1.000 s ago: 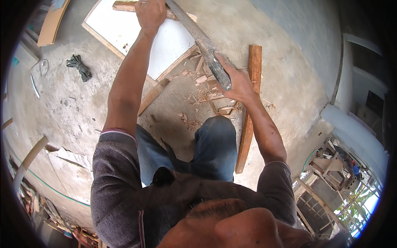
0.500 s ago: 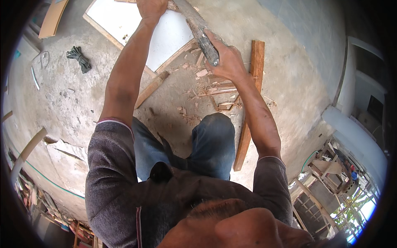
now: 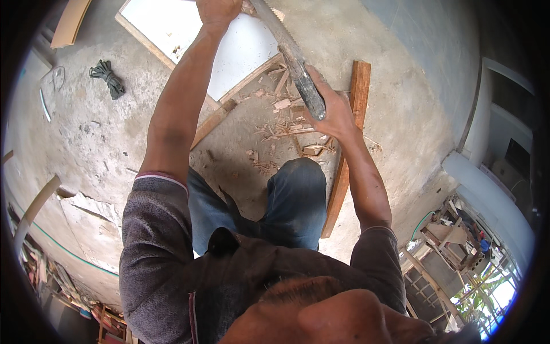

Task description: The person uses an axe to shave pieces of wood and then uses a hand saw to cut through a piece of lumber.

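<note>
My right hand [image 3: 334, 109] is wrapped round the worn, dark handle of a handsaw [image 3: 301, 77]. The toothed blade runs up and left to the top edge, where its far end is cut off. At the top, my left hand [image 3: 219, 10] is closed on a piece of wood [image 3: 248, 7], mostly hidden by the hand and the picture's edge. Beneath the left hand lies a white panel [image 3: 243, 54] with a wooden frame. Wood chips and splinters [image 3: 283, 126] are scattered on the floor between the panel and my knees.
A long brown plank [image 3: 360, 86] lies right of my right forearm. A short wooden batten [image 3: 213, 123] touches the panel's near corner. Bundled dark cord [image 3: 107, 79] and a tan board [image 3: 70, 24] lie left. Piled scrap [image 3: 452, 235] stands lower right.
My right hand and the saw have moved down and to the right, drawing back toward me. The left hand has shifted only slightly to the right.
</note>
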The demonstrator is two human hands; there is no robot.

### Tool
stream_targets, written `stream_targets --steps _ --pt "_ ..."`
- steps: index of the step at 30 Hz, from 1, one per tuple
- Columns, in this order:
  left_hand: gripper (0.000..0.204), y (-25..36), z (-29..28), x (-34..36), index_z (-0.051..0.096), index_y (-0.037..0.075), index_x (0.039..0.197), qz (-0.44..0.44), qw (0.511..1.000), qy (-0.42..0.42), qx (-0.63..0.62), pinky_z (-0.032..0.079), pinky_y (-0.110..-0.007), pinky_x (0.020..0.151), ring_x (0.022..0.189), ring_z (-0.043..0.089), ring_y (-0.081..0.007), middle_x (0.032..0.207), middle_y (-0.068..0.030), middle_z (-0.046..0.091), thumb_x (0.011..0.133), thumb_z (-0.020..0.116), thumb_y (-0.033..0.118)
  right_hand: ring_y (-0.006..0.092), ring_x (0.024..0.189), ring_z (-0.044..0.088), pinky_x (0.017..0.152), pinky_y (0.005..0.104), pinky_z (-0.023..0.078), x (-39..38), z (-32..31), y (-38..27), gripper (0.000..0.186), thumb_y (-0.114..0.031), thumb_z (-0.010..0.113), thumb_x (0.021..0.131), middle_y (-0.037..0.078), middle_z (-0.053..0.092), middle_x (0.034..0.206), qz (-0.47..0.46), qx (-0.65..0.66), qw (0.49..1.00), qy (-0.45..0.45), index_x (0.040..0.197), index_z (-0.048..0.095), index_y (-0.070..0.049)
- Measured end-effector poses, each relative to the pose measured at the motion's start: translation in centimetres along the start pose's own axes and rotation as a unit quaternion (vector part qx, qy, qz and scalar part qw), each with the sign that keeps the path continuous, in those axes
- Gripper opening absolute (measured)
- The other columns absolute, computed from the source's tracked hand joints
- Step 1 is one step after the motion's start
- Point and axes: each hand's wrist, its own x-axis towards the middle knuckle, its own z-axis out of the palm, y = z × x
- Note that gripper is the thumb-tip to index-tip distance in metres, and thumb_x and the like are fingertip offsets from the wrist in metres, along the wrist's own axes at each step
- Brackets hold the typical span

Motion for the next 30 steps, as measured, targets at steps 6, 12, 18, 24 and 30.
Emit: stream_targets --steps 6,12,18,24,30 --pt "0.012 -0.4 -0.8 -0.8 0.056 0.002 0.077 0.0 0.997 -0.068 0.039 0.038 -0.046 0.077 0.08 0.055 -0.0334 0.081 -0.0158 0.057 0.085 0.049 0.008 0.0413 0.099 0.063 0.091 0.0413 0.051 0.9 0.7 0.0 0.084 -0.016 0.068 0.07 0.019 0.062 0.122 -0.055 -0.059 0.996 0.033 0.147 0.035 -0.017" --pt "0.01 0.2 -0.2 -0.3 0.058 0.001 0.076 0.064 0.995 0.037 0.066 0.04 -0.048 0.076 0.082 0.057 -0.0343 0.085 -0.0174 0.059 0.081 0.053 0.008 0.0407 0.098 0.064 0.089 0.0417 0.053 -2.3 -0.2 -0.3 0.085 -0.015 0.07 0.068 0.018 0.06 0.126 0.061 -0.094 0.992 -0.061 0.147 0.036 -0.02" --pt "0.01 0.0 -0.2 0.1 0.055 0.002 0.07 0.05 0.997 0.04 0.034 0.039 -0.047 0.073 0.079 0.056 -0.0341 0.083 -0.0172 0.058 0.079 0.054 0.007 0.0407 0.095 0.065 0.087 0.042 0.054 -4.6 -1.0 0.2 0.087 -0.016 0.071 0.068 0.02 0.062 0.121 -0.009 -0.082 0.996 -0.019 0.147 0.035 -0.021" --pt "0.007 -1.0 0.3 -0.9 0.053 0.003 0.071 0.031 0.998 -0.014 0.049 0.038 -0.047 0.072 0.075 0.054 -0.0331 0.08 -0.0164 0.057 0.077 0.055 0.006 0.039 0.1 0.065 0.093 0.0409 0.052 1.6 0.0 -0.2 0.089 -0.015 0.072 0.068 0.021 0.061 0.123 -0.012 -0.084 0.996 -0.024 0.148 0.034 -0.022" --pt "0.007 0.3 -0.5 -0.1 0.054 0.003 0.072 0.072 0.993 -0.011 0.088 0.038 -0.047 0.071 0.076 0.055 -0.0331 0.079 -0.0159 0.056 0.079 0.053 0.005 0.0396 0.107 0.061 0.098 0.0405 0.049 2.2 -0.4 -0.3 0.089 -0.017 0.072 0.068 0.018 0.06 0.127 0.021 -0.066 0.996 -0.051 0.148 0.033 -0.021"
